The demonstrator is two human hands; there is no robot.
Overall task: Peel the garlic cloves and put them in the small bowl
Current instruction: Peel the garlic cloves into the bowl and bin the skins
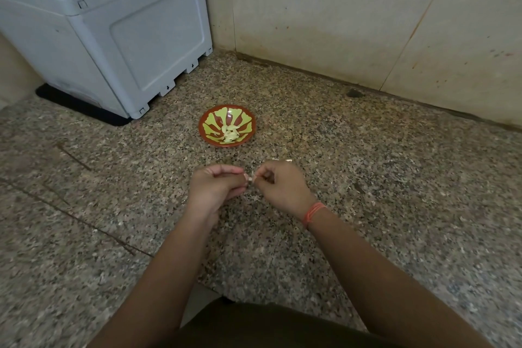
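Left hand [216, 186] and right hand [278, 185] at frame centre, fingers pinching one garlic clove [250, 178] between them; small bowl [227, 126] above, peeled cloves [231, 133] inside.

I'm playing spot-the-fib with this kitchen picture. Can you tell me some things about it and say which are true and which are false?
1. The small bowl has peeled garlic cloves in it. True.
2. The left hand and right hand are empty. False: together they pinch a garlic clove.
3. The orange thread is on the left wrist. False: it is on the right wrist.
4. The bowl sits on the speckled countertop. True.
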